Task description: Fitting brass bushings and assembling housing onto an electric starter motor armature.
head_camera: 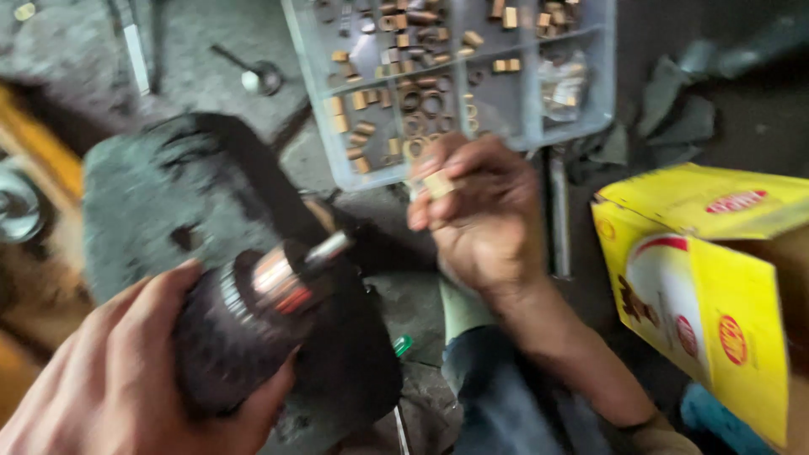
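Bushing (438, 183) pinched in right hand (480, 219) fingertips; left hand (126, 371) grips motor armature (253, 320).

Two hands (109, 371), one compartment tray (514, 118), one yellow box (716, 286).

Dim, grimy grey workshop floor (211, 76), seemingly concrete, littered with rags (674, 118) and a yellow carton (725, 278)
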